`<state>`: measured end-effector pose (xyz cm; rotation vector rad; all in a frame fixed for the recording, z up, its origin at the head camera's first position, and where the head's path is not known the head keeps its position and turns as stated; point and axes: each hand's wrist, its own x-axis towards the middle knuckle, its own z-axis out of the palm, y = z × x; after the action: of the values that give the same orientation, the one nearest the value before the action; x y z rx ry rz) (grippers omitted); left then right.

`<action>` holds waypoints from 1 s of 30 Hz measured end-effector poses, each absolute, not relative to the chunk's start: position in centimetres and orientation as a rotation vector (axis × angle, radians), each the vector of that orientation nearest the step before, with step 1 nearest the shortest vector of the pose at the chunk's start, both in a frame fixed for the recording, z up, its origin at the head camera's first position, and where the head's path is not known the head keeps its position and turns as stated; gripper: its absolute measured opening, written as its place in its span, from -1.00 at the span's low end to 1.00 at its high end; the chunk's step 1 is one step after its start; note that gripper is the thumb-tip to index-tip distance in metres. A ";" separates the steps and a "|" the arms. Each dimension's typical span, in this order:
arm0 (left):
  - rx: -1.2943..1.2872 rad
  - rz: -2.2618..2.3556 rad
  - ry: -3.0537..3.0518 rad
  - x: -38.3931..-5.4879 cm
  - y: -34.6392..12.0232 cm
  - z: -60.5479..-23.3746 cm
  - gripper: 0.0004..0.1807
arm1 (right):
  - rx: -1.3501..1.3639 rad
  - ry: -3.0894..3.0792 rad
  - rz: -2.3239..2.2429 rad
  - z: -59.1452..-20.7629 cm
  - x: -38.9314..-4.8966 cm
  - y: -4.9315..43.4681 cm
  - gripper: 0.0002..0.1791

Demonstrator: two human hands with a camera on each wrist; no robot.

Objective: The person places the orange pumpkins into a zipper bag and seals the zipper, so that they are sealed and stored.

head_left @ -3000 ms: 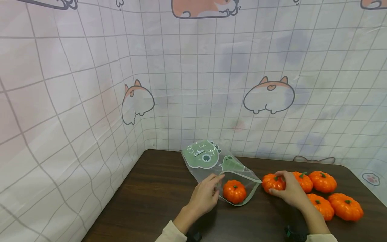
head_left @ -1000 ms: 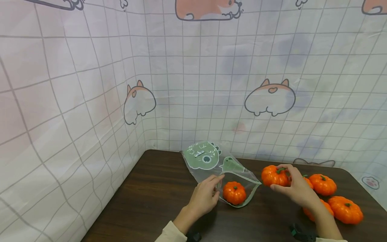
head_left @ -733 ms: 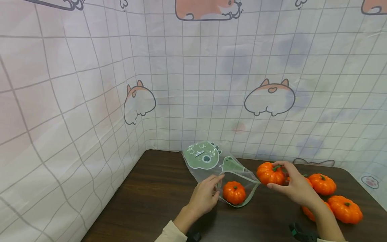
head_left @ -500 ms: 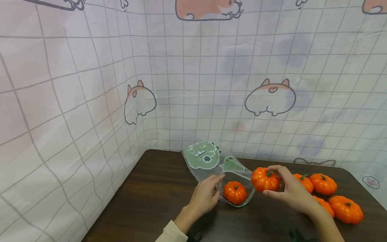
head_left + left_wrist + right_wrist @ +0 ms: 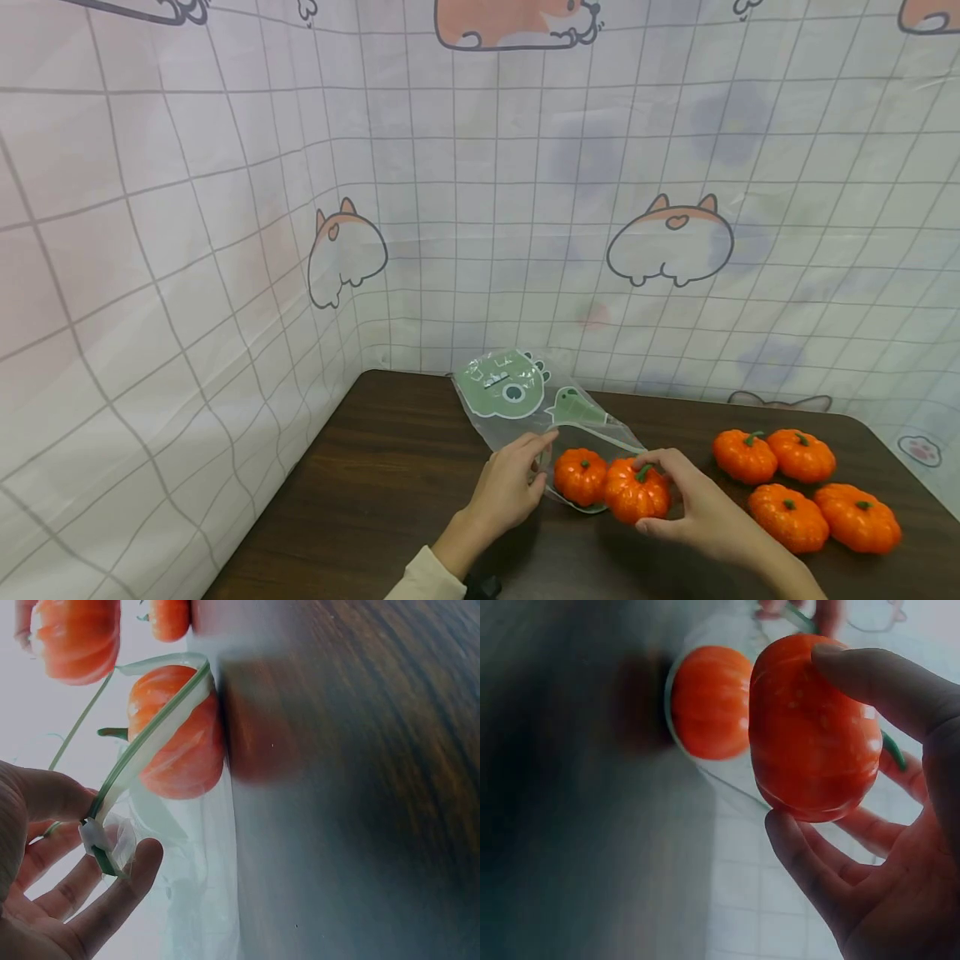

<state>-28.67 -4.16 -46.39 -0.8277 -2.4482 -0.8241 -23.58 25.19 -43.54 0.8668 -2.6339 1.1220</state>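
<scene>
A clear zip bag [image 5: 480, 429] with green cartoon prints lies on the table, its mouth spread toward me. One small orange toy pumpkin [image 5: 576, 477] sits in that mouth. My left hand [image 5: 510, 479] holds the bag's left corner; the left wrist view shows thumb and fingers around the green zip strip [image 5: 150, 735] by its white end piece [image 5: 96, 836]. Between thumb and fingers of my right hand [image 5: 693, 504] is a second pumpkin [image 5: 633, 493], green stem [image 5: 893, 750] toward the palm. It is held in front of the bag's right side, hiding part of the rim.
Several more orange pumpkins [image 5: 787, 518] stand in a cluster at the right of the dark wood table [image 5: 360, 492]. A white grid-patterned cloth [image 5: 480, 275] with dog drawings rises behind the table and along its left side.
My right hand has lifted a pumpkin from the cluster and carried it left, then lower and nearer, to the bag's mouth. My left hand has stayed at the bag's corner.
</scene>
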 end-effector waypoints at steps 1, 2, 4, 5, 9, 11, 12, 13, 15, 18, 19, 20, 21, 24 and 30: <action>-0.826 -0.828 -2.452 -28.7 -4.2 -46.4 -0.34 | 0.879 -2.638 1.100 -43.8 -23.6 25.0 -0.31; -0.827 -0.828 -2.450 -28.7 -4.2 -46.4 -0.34 | 0.885 -2.644 1.064 -44.1 -23.7 24.9 -0.32; -0.827 -0.827 -2.453 -28.7 -4.2 -46.4 -0.34 | 0.891 -2.647 0.999 -44.6 -23.7 24.6 -0.32; -0.828 -0.823 -2.452 -28.7 -4.2 -46.4 -0.34 | 0.894 -2.652 0.981 -44.8 -23.8 24.5 -0.32; -0.833 -0.810 -2.444 -28.7 -4.1 -46.3 -0.33 | 0.881 -2.655 0.927 -45.5 -23.9 24.0 -0.32; -0.837 -0.801 -2.435 -28.7 -4.1 -46.3 -0.33 | 0.870 -2.662 0.929 -45.6 -23.9 23.8 -0.33; -0.838 -0.798 -2.431 -28.7 -4.1 -46.4 -0.33 | 0.864 -2.666 0.926 -45.6 -24.0 23.6 -0.33; -0.838 -0.791 -2.430 -28.7 -4.1 -46.4 -0.33 | 0.856 -2.667 0.927 -45.6 -24.0 23.5 -0.33; -0.840 -0.789 -2.431 -28.7 -4.1 -46.3 -0.34 | 0.848 -2.672 0.928 -45.6 -24.1 23.2 -0.32; -0.845 -0.790 -2.432 -28.6 -4.1 -46.2 -0.33 | 0.837 -2.687 0.935 -45.6 -24.3 22.6 -0.32; -0.847 -0.791 -2.432 -28.6 -4.1 -46.2 -0.33 | 0.833 -2.694 0.937 -45.6 -24.4 22.4 -0.32; -0.848 -0.793 -2.432 -28.6 -4.1 -46.1 -0.33 | 0.828 -2.704 0.936 -45.6 -24.4 22.3 -0.32; -0.849 -0.795 -2.435 -28.6 -4.1 -46.1 -0.33 | 0.821 -2.714 0.933 -45.6 -24.5 22.1 -0.31; -0.852 -0.799 -2.438 -28.6 -4.1 -46.1 -0.33 | 0.811 -2.736 0.932 -45.7 -24.8 21.5 -0.30; -0.864 -0.789 -2.439 -28.6 -4.2 -46.3 -0.33 | 0.799 -2.749 0.936 -45.7 -25.2 20.6 -0.29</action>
<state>-28.58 -4.18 -46.31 -0.8636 -2.4386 -0.7893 -25.19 20.58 -45.68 0.7993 -2.7489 0.9358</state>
